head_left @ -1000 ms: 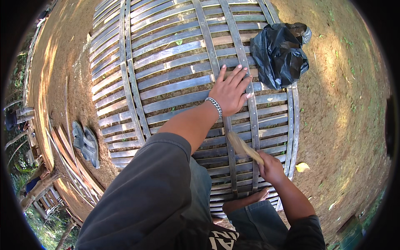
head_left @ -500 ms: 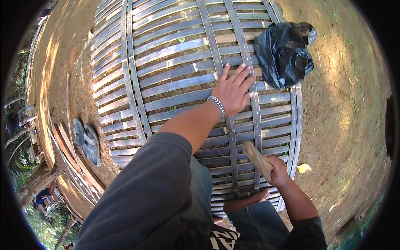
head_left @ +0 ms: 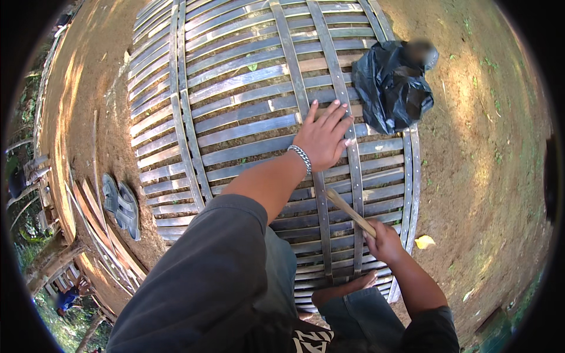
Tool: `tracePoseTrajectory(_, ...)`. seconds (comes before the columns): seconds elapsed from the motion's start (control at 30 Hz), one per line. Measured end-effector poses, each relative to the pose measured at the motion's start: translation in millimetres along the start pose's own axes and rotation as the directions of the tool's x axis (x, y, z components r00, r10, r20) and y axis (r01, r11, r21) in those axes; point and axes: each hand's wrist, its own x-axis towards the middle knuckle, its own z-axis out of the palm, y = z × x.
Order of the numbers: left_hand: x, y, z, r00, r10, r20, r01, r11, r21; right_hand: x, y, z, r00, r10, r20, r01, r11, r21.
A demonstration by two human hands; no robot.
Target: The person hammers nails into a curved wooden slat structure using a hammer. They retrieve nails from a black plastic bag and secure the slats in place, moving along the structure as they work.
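A large panel of split bamboo slats (head_left: 247, 126) with crosswise strips lies on the ground under me. My left hand (head_left: 322, 138), a chain bracelet at its wrist, rests on it palm down with the fingers spread, touching the nailed strip (head_left: 353, 154). Lower right, my right hand (head_left: 385, 242) is closed around one end of a short wooden stick (head_left: 347, 207). The stick's free end points up and left, over the slats near the crosswise strips. Whether that end touches the bamboo I cannot tell.
A crumpled black plastic bag (head_left: 391, 88) lies on the panel's right edge. Left of the panel are a pair of sandals (head_left: 122, 206) and several long strips (head_left: 103, 226) on bare soil. My bare foot (head_left: 347, 288) is on the slats. Another person (head_left: 67, 297) is far left.
The stick in my right hand has swung and now looks narrower, its free end farther left. My left hand stays spread on the strips. The view has shifted slightly.
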Motion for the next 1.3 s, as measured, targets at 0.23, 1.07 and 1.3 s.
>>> tracePoseTrajectory(0.23, 0.1, 0.3, -0.7, 1.0, 0.007, -0.015, -0.007, 1.0, 0.011, -2.0, -3.4, 5.5, 0.997, -0.026, -0.077, 0.031, 0.998, 0.058)
tracePoseTrajectory(1.07, 3.7, -1.0, -6.1, 1.0, -0.008, -0.002, 0.008, 1.0, 0.012, -3.2, -2.3, 3.1, 0.987, -0.076, -0.145, 0.087, 0.993, 0.075)
tracePoseTrajectory(1.3, 1.6, -1.0, -2.9, 1.0, -0.001, -0.01, 0.001, 1.0, 0.009, -7.2, 6.5, 6.5, 0.989, -0.04, -0.145, 0.05, 0.996, 0.071)
